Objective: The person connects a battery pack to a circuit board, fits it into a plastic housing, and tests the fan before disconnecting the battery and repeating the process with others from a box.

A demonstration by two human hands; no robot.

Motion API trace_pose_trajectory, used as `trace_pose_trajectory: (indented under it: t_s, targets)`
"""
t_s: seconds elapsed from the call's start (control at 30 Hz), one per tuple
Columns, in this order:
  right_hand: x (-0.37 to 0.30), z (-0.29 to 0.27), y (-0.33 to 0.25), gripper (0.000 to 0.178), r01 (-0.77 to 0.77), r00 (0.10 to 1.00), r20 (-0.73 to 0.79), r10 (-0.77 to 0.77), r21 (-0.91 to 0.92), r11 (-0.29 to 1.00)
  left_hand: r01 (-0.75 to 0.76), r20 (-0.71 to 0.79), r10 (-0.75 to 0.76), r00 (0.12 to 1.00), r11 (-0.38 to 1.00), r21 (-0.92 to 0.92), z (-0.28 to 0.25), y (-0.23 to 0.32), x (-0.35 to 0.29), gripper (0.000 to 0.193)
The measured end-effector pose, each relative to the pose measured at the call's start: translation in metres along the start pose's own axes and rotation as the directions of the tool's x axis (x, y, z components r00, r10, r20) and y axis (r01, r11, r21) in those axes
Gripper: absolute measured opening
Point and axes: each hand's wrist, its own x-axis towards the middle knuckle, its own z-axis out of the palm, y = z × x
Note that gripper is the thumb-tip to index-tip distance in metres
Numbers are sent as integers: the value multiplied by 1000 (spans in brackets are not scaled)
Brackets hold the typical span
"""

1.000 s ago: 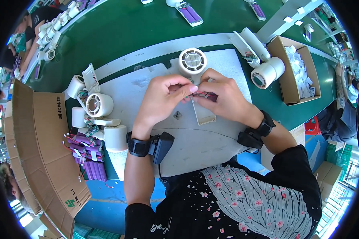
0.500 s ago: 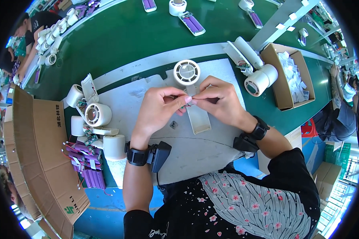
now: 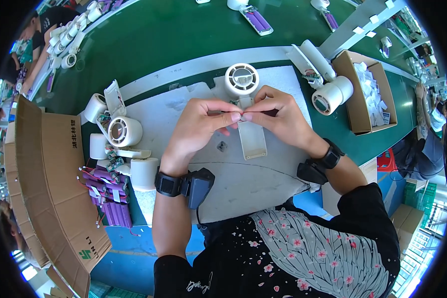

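Observation:
A white handheld fan (image 3: 242, 79) lies before me on a grey-white foam mat (image 3: 228, 186), round grille away from me and its opened handle shell (image 3: 253, 141) toward me. Just above the handle, near the neck, my left hand (image 3: 196, 121) and my right hand (image 3: 280, 116) meet fingertip to fingertip. Both pinch thumb against index finger. Something tiny, with a hint of red, is between them, mostly hidden by the fingers. Part of a green circuit board (image 3: 235, 103) shows beside the fingertips, below the fan head.
Left of the mat are white fan parts (image 3: 125, 130), purple battery packs (image 3: 116, 213) with wires, and a large cardboard box (image 3: 59, 164). At right lie another fan (image 3: 333, 94) and a carton (image 3: 352, 111) of small white pieces. Fans with purple batteries (image 3: 257, 20) sit on the green surface beyond.
The view has shifted, so the mat and fan appear higher and a little further right. Both hands keep their pinch over the handle; dark wire ends seen below the fingertips no longer show.

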Motion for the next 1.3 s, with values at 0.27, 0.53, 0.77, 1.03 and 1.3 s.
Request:
trace_pose_trajectory:
  t_s: [0.27, 0.53, 0.77, 1.03, 1.3]
  targets:
    - [-3, 3, 6, 15, 122, 992, -19, -123, -23, 992, -1, 55, 3, 998, 1000, -26, -1, 4, -3, 26]
    - [-5, 1, 2, 16, 138, 990, 15, -137, -55, 989, -36, 42, 39, 998, 998, -57, -1, 6, -4, 35]
    - [-4, 1, 4, 17, 132, 991, 40, -130, -50, 990, -80, 27, 79, 997, 996, 40, -4, 7, -3, 32]
    - [-4, 2, 5, 17, 178, 984, -9, -180, -80, 981, -128, 31, 126, 992, 990, 66, -2, 4, -2, 31]
    - [-4, 2, 3, 13, 213, 975, -37, -219, -122, 969, -112, -27, 116, 993, 987, 115, 5, 8, -4, 34]
